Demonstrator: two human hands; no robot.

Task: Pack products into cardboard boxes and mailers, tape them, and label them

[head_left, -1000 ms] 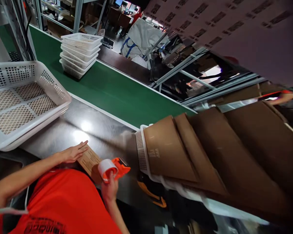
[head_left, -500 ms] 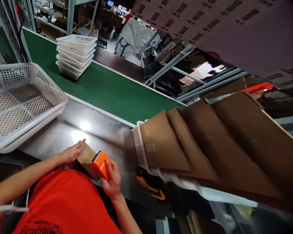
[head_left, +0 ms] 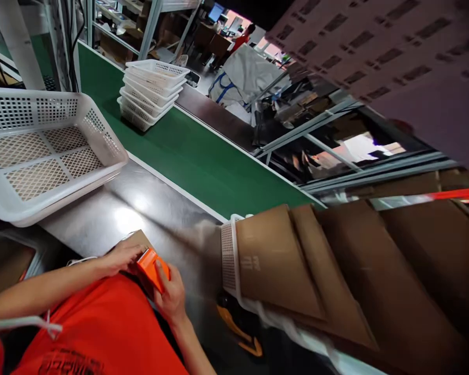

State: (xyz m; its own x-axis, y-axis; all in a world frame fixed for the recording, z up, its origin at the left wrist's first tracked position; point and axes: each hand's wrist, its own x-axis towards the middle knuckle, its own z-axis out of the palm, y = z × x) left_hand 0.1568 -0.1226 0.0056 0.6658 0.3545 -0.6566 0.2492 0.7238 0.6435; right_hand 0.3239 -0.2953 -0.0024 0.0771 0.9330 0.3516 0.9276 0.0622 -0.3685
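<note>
My left hand (head_left: pixel 123 258) is closed on a small brown cardboard box (head_left: pixel 139 238), close in front of my body at the metal bench's near edge. Its far end shows beyond my fingers; much of the rest is covered. In my right hand (head_left: pixel 172 296) is an orange blocky hand tool (head_left: pixel 152 269), with my fingers wrapped round its near end. The tool's front edge lies right by my left fingertips, over the box. Whether it presses on the cardboard I cannot tell.
A large white mesh basket (head_left: pixel 58 185) stands at left on the metal bench (head_left: pixel 172 224). Stacked white baskets (head_left: pixel 152 94) sit on the green conveyor belt (head_left: pixel 203 166). Large cardboard sheets (head_left: pixel 277 255) lean in a white basket at right, with a black-and-yellow tool (head_left: pixel 238 328) below.
The view has shifted, moving the surroundings rightward. My left fingers, earlier stretched along the box, have come down to its near part, beside the orange tool.
</note>
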